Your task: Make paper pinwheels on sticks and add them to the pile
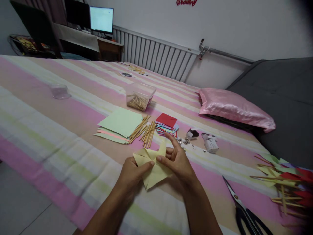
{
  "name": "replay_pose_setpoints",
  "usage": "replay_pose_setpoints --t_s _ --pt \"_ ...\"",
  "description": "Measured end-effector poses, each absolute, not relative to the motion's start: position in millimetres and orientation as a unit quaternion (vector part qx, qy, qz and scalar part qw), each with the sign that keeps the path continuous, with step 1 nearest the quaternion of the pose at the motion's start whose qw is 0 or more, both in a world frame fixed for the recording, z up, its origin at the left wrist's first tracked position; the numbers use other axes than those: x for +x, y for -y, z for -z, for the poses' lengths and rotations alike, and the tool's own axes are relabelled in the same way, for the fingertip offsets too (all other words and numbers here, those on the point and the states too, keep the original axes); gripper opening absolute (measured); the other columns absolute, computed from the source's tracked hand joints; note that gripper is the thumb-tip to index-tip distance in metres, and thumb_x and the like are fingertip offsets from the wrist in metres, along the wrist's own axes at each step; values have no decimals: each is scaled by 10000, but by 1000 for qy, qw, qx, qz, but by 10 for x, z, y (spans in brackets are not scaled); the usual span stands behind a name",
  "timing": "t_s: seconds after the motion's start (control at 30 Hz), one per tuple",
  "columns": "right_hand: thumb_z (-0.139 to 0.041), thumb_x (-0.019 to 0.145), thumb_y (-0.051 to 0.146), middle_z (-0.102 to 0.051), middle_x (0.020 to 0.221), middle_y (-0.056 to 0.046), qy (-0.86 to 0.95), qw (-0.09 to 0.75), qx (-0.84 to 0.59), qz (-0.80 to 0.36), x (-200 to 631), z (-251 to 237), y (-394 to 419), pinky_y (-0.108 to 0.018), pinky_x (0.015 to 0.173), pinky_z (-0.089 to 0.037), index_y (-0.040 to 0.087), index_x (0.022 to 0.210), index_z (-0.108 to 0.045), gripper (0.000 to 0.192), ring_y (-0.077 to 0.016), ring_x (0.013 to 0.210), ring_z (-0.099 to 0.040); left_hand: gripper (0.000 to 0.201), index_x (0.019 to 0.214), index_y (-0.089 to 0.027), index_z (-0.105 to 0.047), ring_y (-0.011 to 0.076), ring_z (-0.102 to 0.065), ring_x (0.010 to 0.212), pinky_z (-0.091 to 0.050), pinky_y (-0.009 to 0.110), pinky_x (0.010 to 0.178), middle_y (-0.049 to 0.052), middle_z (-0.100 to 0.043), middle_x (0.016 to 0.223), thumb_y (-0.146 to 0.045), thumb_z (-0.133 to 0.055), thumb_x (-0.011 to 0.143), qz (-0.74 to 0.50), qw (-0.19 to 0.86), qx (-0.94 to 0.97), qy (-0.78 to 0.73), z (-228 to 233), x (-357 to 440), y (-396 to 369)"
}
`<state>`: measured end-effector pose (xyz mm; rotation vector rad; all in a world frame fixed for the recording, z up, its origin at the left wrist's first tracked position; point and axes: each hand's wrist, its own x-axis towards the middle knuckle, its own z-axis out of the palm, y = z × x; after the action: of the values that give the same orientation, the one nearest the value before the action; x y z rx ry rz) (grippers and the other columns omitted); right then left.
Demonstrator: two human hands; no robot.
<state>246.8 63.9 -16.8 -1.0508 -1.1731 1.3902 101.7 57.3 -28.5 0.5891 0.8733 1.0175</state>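
Your left hand [133, 174] is curled around the near-left edge of the yellow folded paper [153, 166], thumb pressed on top and fingers tucked beneath it, so it has a firm pinch on the sheet. Your right hand [177, 160] is half open: the thumb presses the paper's middle, the index finger points straight out past the far edge, and the other fingers bend loosely behind the paper. The paper itself sits between both hands, just above the striped bedcover [49, 130], its cut points fanning out like a pinwheel.

Taking that yellow paper as your landmark: just beyond it lies a loose bundle of wooden sticks [145, 130], and beside those, to the left, a stack of pale green and pink sheets [119, 125]. Beyond and slightly right of the paper sits a stack of small coloured squares [167, 124] with red on top. Further back stands a clear plastic tub [139, 96] holding more sticks (its lid is off). Right of the paper are scattered small metal pins [186, 142] and two small white boxes [210, 143]; any print on them is too small to read. Near right lie black-handled scissors [244, 210], and far right, finished pinwheels [286, 186]. Red lettering [186, 2] on the wall is cut off, unreadable.
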Motion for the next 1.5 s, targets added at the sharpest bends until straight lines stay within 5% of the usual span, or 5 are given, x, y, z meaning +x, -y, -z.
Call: replay_pose_setpoints --t_s 0.13,0.33,0.5,0.8,1.5 --pt "-733 677 273 -636 997 -57 500 577 -470 -442 2522 174 -684 -285 725 -490 263 1292 -408 696 -190 925 -605 384 884 -72 -706 222 -676 632 -507 278 576 111 -736 738 -191 -791 528 -516 710 230 -420 268 1010 -596" --pt "-639 753 175 -583 679 23 608 545 -468 -338 2619 102 -617 -221 591 -429 230 919 -674 179 -101 614 -537 370 946 -74 -675 226 -688 711 -532 271 603 115 -738 817 -177 -754 599 -571 678 185 -424 271 979 -624" --pt "-640 723 150 -684 718 -10 680 366 -443 -456 2563 108 -571 -245 586 -464 214 962 -708 256 -133 636 -608 337 955 -92 -683 199 -683 688 -524 240 577 83 -741 807 -152 -730 627 -573 680 182 -419 278 957 -644" --pt "-710 690 253 -712 690 -21 625 415 -457 -478 2434 158 -595 -245 574 -489 208 745 -740 77 -144 626 -631 292 874 -76 -703 209 -678 641 -524 263 578 93 -737 729 -173 -744 602 -551 700 182 -416 278 936 -633" --pt "-698 679 308 -659 656 -54 532 480 -547 -433 2327 273 -671 -273 574 -479 138 622 -622 195 -164 592 -614 355 892 -106 -709 128 -591 538 -535 262 566 19 -661 630 -256 -781 579 -568 649 256 -437 348 1010 -597"
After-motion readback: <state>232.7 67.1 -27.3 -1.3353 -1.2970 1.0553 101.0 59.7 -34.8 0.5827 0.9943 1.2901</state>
